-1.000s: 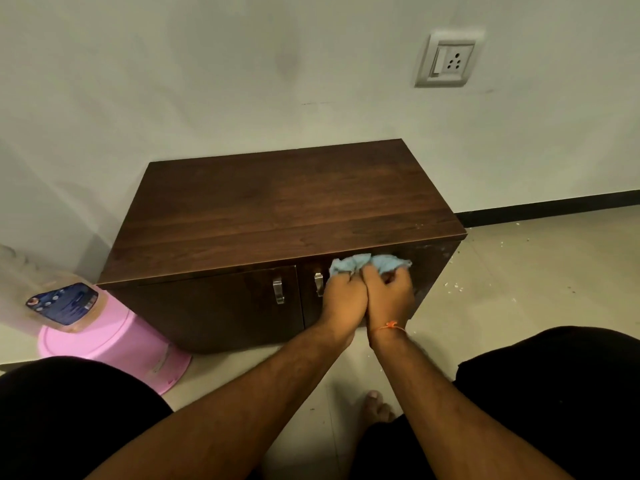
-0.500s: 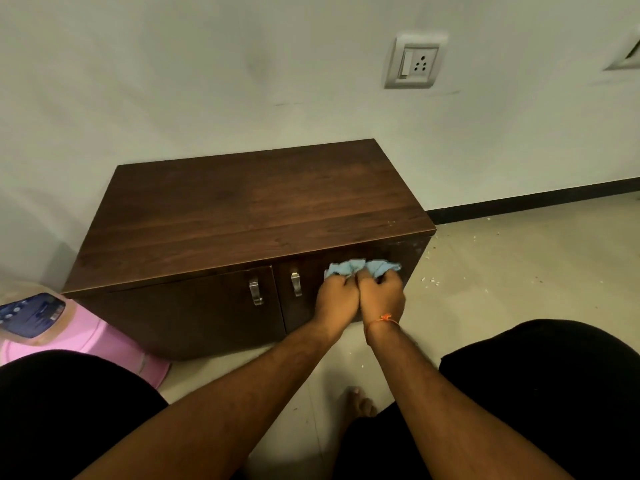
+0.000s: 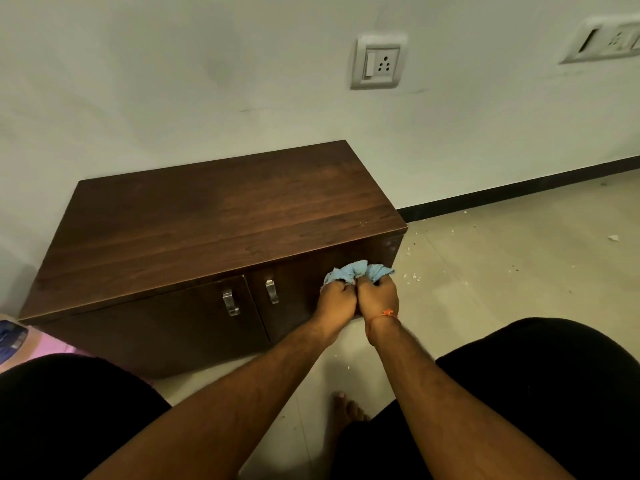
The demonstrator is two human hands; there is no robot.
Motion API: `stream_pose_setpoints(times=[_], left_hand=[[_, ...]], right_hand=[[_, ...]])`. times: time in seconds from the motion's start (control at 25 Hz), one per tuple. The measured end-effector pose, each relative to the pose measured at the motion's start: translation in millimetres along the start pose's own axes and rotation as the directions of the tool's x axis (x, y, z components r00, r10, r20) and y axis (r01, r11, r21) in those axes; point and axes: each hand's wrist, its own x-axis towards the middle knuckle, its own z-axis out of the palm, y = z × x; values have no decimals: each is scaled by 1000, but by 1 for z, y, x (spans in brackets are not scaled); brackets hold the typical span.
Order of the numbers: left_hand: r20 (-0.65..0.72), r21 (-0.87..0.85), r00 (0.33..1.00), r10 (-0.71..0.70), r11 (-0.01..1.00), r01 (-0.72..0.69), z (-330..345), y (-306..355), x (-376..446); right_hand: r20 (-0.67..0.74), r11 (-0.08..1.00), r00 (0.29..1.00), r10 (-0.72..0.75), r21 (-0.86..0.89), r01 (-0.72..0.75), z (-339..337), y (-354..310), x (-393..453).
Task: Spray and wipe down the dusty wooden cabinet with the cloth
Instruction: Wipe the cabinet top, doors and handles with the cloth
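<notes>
the left hand (image 3: 336, 299) and right hand (image 3: 377, 297) were side by side, knuckles touching, both clenched on the bunched blue cloth (image 3: 358, 271) — it pressed against the upper part of the cabinet's right door (image 3: 298, 299), near the front right corner. an orange thread (image 3: 384, 314) circled the right wrist. at 9 o'clock from the hands sat two metal handles (image 3: 251, 297). the dark wooden cabinet (image 3: 221, 220) stood against the wall; a socket (image 3: 377, 62) sat at 12 o'clock — white specks (image 3: 412, 277) littered the floor at 3 o'clock.
</notes>
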Motion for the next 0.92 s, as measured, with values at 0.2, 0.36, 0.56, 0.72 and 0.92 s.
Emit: stream_pose_setpoints(times=[0.2, 0.36, 0.56, 0.72, 0.92], left_hand=[[-48, -9, 981, 188, 982, -189, 11, 21, 4], [-44, 34, 949, 313, 949, -312, 9, 17, 11], [72, 92, 993, 93, 991, -99, 26, 1, 28], [60, 28, 998, -5, 1000, 4, 39, -20, 32], [-46, -42, 977, 207, 977, -208, 35, -19, 42]], right_hand=[[-215, 972, 951, -221, 34, 233, -11, -32, -7], [-258, 939, 913, -317, 52, 341, -10, -31, -5], [-171, 996, 985, -14, 89, 30, -7, 0, 26], [-91, 989, 989, 119, 94, -110, -10, 11, 37], [-326, 959, 911, -252, 45, 281, -11, -11, 18]])
